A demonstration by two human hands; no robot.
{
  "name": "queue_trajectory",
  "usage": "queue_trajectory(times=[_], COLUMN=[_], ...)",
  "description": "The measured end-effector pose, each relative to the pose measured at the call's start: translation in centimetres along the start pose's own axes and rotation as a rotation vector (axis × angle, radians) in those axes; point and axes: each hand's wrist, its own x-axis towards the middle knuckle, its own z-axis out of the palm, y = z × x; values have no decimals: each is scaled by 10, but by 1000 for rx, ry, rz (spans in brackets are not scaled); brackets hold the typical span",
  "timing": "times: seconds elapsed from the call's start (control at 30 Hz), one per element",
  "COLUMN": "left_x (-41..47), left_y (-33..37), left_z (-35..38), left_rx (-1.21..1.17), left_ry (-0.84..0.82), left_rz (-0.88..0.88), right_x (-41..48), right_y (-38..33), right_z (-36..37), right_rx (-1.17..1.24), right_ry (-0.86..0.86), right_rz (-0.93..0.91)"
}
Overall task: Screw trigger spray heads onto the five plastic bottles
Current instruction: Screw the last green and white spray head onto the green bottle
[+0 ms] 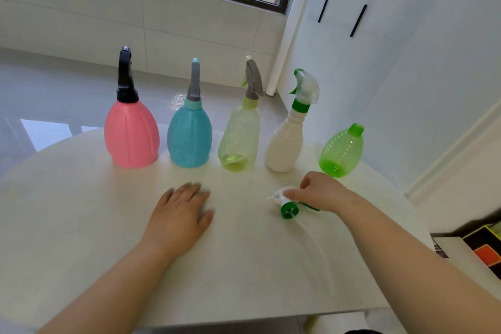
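Note:
A row of bottles stands on the white table (81, 225). The pink bottle (132, 135) carries a black spray head, the blue bottle (189, 137) a grey one, the pale yellow-green bottle (240, 138) a grey one, and the white bottle (286, 141) a green-and-white one. The bright green bottle (341, 150) at the right end has a bare neck. A loose green-and-white spray head (288, 205) lies on the table with its clear tube (317, 247) trailing toward me. My right hand (322, 191) rests on it, fingers closing around it. My left hand (181, 211) lies flat and empty on the table.
The table's curved far edge runs just behind the bottles, and its front edge is near my body. White cabinets (352, 35) stand at the right, a window at the back. Red and black boxes (485, 249) sit low at the right.

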Motion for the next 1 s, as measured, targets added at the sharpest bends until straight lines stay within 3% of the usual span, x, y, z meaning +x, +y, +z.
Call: queue_trajectory(times=[0.17,0.33,0.5,0.6,0.77,1.0], left_x=[1,2,3,2,1,-10], left_y=[0,-2,-2,-5,-4,2], left_z=[0,0,1,2,0,-5], left_rx=[-6,-22,-11,-5,-2,-1], left_ry=[5,9,14,28,41,43], left_rz=[1,3,5,1,7,7], right_x=[-2,7,9,7,-10,-23], right_y=[-19,-22,-16,-3,24,79], right_z=[23,36,15,0,-19,-8], right_rx=[-105,-69,-47,243,1090,1851], right_ry=[-65,43,-63,-62,-101,97], right_rz=[-35,91,37,15,-75,-125])
